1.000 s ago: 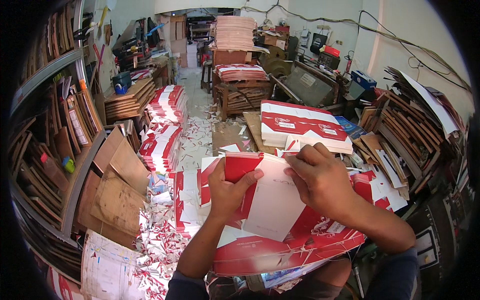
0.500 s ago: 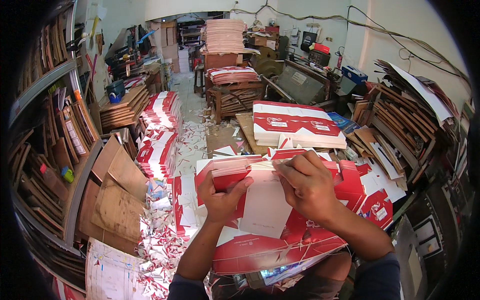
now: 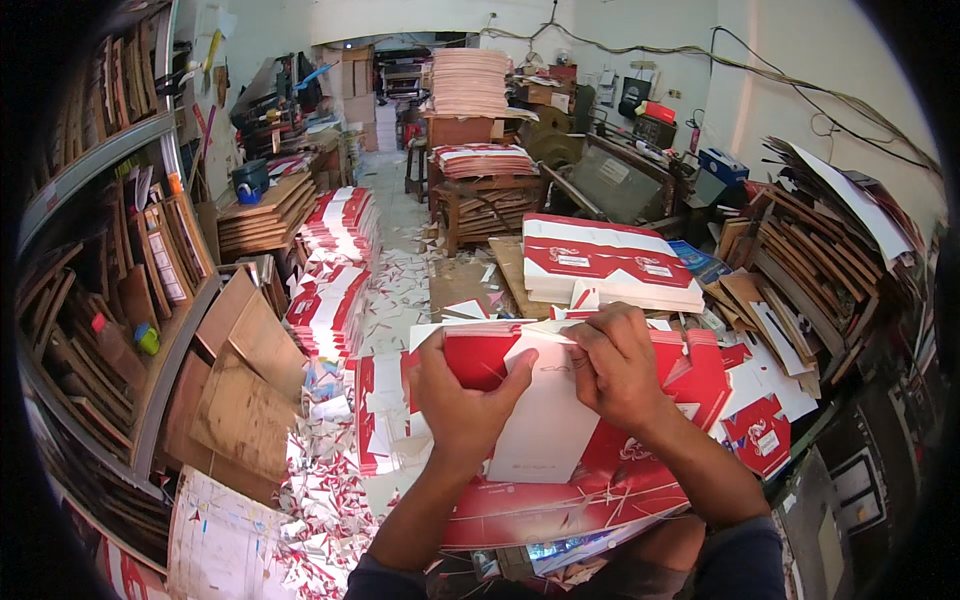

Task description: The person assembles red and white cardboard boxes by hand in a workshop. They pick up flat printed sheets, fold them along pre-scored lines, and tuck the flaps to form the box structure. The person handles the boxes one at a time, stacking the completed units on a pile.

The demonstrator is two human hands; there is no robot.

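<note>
A thick stack of red-and-white printed card sheets stands in front of me, its white panel facing me and its layered edges on top. My left hand is closed round the stack's left part, the thumb pressing on the face by the white panel. At the upper edge my right hand has its fingers bent and pinched on the sheets. Its fingertips are partly hidden behind the knuckles. Below, more red printed sheets spread across the work surface, with thin paper slivers on them.
Beyond my hands sits a tall pile of red-and-white sheets. More stacks stand along the floor at the left, beside a heap of paper scraps. A metal shelf full of boards lines the left; wooden boards lean at the right.
My left hand has shifted up and rightward over the stack's left end, covering more of its layered edge. The right hand remains pinched at the top edge. The whole view has shifted slightly.
</note>
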